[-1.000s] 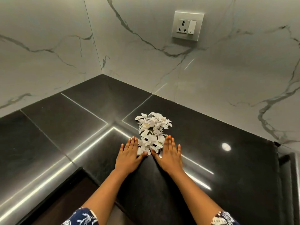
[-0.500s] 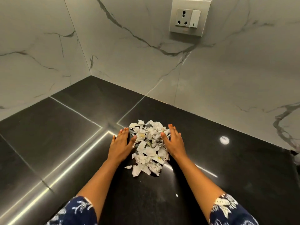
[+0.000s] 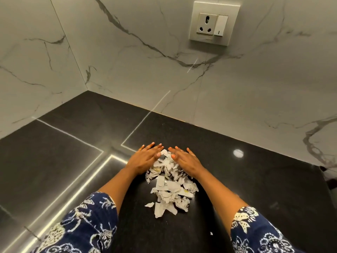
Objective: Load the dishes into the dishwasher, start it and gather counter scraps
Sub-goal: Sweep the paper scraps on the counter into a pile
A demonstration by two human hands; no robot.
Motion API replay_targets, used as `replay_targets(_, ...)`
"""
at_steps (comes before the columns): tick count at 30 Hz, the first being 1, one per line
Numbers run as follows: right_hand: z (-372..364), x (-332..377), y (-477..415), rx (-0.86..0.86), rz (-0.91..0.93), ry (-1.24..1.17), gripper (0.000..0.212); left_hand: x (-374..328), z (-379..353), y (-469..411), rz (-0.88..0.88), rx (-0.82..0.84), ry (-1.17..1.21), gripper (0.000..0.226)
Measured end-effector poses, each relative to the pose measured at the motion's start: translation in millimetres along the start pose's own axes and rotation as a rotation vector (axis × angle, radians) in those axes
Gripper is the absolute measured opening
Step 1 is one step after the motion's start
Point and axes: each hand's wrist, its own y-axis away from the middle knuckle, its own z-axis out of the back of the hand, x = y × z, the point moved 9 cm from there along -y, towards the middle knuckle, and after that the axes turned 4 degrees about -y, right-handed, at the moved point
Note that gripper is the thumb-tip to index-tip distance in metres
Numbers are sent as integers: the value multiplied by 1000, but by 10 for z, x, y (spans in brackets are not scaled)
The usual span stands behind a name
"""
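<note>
Since the camera looks down from the head, the closest stuff is the left sleeve [image 3: 82,225] and right sleeve [image 3: 259,232], both blue with a white print. One tiny stray bit [image 3: 211,233] sits alone on the shiny black desk [image 3: 273,189], near the right sleeve. Between the forearms is the scraps [image 3: 169,187] pile, torn white paper heaped in a strip that runs up to the hands, with one loose piece [image 3: 149,204] just off its left edge. The left hand [image 3: 144,159] and right hand [image 3: 187,161] rest against the far end of the pile, one on each side, palms down and tipped inward. Fingers [image 3: 155,147] are straight and held together, not clamped on anything, and the two sets of tips are near each other but apart, with a scrap poking up between them. Further back the desk meets the white marble wall [image 3: 127,70] in a corner, and there's a socket [image 3: 214,23] with a switch up high.
</note>
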Motion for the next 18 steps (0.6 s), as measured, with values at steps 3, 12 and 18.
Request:
replay_targets(3, -119, 58, 276, 3, 6, -22, 49, -149, -81, 195, -38, 19, 18, 102)
replay_targets(12, -284, 75, 1084, 20, 6, -184, 54, -485, -264, 820, -21, -13, 150, 106)
replay_targets(18, -272, 67, 1547, 0, -28, -304, 93, -695, -328, 1151, -39, -31, 187, 106)
